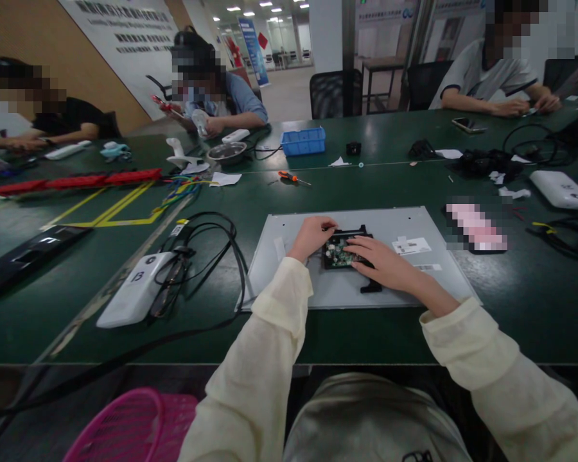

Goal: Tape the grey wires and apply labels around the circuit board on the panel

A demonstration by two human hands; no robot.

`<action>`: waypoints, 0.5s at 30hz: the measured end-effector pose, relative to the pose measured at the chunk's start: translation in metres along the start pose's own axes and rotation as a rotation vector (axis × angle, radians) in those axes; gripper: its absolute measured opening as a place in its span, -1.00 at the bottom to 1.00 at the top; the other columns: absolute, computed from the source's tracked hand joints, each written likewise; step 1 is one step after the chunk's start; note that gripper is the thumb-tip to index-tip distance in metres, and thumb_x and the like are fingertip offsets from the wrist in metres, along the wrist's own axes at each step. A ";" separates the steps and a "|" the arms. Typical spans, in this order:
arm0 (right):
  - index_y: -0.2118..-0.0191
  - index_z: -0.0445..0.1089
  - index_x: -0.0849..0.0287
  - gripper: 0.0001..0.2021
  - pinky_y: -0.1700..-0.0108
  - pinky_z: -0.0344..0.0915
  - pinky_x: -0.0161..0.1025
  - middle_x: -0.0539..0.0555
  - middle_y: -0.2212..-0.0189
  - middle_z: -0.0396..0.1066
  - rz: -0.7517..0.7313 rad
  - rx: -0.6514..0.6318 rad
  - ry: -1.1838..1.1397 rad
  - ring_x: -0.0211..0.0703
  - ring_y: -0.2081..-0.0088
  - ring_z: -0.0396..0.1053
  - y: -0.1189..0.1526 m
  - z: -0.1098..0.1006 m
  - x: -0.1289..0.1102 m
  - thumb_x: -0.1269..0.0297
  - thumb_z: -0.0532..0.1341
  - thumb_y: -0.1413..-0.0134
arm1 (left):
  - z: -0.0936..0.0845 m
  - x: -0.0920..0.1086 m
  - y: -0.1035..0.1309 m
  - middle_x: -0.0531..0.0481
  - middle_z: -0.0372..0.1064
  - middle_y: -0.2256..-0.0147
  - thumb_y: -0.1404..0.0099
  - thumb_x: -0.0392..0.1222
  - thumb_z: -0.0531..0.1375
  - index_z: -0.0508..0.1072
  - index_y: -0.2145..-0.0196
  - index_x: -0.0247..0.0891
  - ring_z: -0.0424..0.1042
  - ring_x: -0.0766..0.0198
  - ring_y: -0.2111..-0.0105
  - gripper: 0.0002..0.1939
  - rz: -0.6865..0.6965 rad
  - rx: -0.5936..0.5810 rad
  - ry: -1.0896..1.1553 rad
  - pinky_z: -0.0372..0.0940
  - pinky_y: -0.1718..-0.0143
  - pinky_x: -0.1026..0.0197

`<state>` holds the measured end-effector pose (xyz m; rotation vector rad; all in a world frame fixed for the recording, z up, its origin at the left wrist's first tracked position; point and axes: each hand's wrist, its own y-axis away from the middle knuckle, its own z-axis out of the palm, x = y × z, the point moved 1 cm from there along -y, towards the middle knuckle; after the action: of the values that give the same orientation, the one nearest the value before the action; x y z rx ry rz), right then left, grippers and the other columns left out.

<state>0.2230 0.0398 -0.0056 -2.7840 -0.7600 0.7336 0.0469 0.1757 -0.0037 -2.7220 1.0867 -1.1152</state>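
A green circuit board (337, 255) in a black frame lies on a pale grey flat panel (279, 282). My left hand (311, 239) is at the frame's upper left corner, its fingertips pinched together; whatever is between them is hidden. Across the right half of the board rests my right hand (383, 260), fingers outstretched and slightly apart, palm down. Black bracket pieces (372, 286) stick out above and below the board. On the panel's right side are white labels (411, 246).
An orange-handled screwdriver (289, 177) lies beyond the panel, nearer than a blue basket (302, 142). Left of the panel is a white power bank (135, 289) with black cables; a pink phone (476, 226) is to the right. A pink basket (135, 423) stands below the table edge. Other people sit opposite.
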 end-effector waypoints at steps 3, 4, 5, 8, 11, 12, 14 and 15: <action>-0.18 0.23 0.13 -0.58 -0.22 0.11 0.13 0.18 -0.17 0.23 -0.008 0.003 0.001 0.04 -0.24 0.08 0.000 0.001 0.000 0.15 0.03 -0.25 | 0.002 0.000 0.000 -0.02 0.54 0.29 -0.21 -0.34 0.10 0.57 0.31 -0.26 0.49 0.23 0.24 -0.77 -0.036 0.053 -0.077 0.32 0.08 0.20; -0.17 0.24 0.15 -0.58 -0.22 0.11 0.12 0.18 -0.17 0.24 -0.012 0.003 0.007 0.04 -0.24 0.09 -0.001 0.001 0.001 0.16 0.03 -0.25 | 0.003 0.001 0.000 -0.02 0.54 0.27 -0.22 -0.34 0.10 0.57 0.29 -0.25 0.49 0.22 0.22 -0.76 -0.050 0.079 -0.112 0.31 0.05 0.19; -0.17 0.24 0.16 -0.58 -0.23 0.10 0.11 0.19 -0.17 0.24 -0.016 0.002 0.013 0.04 -0.24 0.09 -0.001 0.002 0.001 0.16 0.03 -0.25 | 0.004 0.001 0.000 -0.02 0.54 0.25 -0.23 -0.34 0.10 0.57 0.27 -0.24 0.48 0.21 0.19 -0.76 -0.058 0.106 -0.145 0.29 0.01 0.18; -0.16 0.25 0.18 -0.58 -0.23 0.10 0.09 0.20 -0.17 0.24 -0.027 0.003 0.027 0.04 -0.24 0.09 -0.001 0.003 0.001 0.16 0.01 -0.26 | 0.005 0.003 0.000 -0.04 0.52 0.16 -0.26 -0.34 0.08 0.55 0.19 -0.25 0.45 0.20 0.09 -0.73 -0.049 0.167 -0.213 0.24 -0.07 0.18; -0.17 0.25 0.15 -0.58 -0.23 0.11 0.10 0.18 -0.17 0.23 -0.025 0.004 0.027 0.05 -0.24 0.08 -0.002 0.003 0.002 0.16 0.01 -0.26 | 0.007 0.003 0.001 -0.05 0.49 0.10 -0.29 -0.37 0.04 0.52 0.12 -0.27 0.43 0.21 0.05 -0.69 -0.033 0.162 -0.233 0.23 -0.08 0.19; -0.17 0.24 0.15 -0.58 -0.23 0.11 0.10 0.18 -0.17 0.23 -0.022 0.003 0.024 0.05 -0.24 0.08 -0.002 0.003 0.002 0.16 0.02 -0.26 | 0.007 0.003 0.001 -0.06 0.49 0.09 -0.29 -0.38 0.03 0.51 0.10 -0.28 0.43 0.21 0.04 -0.68 -0.033 0.150 -0.237 0.23 -0.08 0.19; -0.17 0.24 0.14 -0.58 -0.22 0.11 0.11 0.17 -0.17 0.23 -0.019 0.003 0.019 0.05 -0.24 0.08 -0.001 0.002 0.001 0.16 0.02 -0.26 | 0.008 0.002 0.001 -0.07 0.48 0.07 -0.30 -0.38 0.01 0.49 0.08 -0.29 0.42 0.21 0.03 -0.67 -0.038 0.132 -0.248 0.23 -0.08 0.19; -0.17 0.24 0.13 -0.58 -0.22 0.11 0.11 0.17 -0.17 0.23 -0.016 0.004 0.017 0.05 -0.24 0.09 -0.001 0.002 0.000 0.16 0.02 -0.25 | 0.009 0.002 0.002 -0.07 0.47 0.06 -0.30 -0.39 0.01 0.49 0.07 -0.29 0.42 0.21 0.03 -0.66 -0.042 0.127 -0.251 0.23 -0.09 0.18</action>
<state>0.2220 0.0412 -0.0069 -2.7735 -0.7767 0.7072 0.0525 0.1713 -0.0096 -2.7028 0.8956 -0.7870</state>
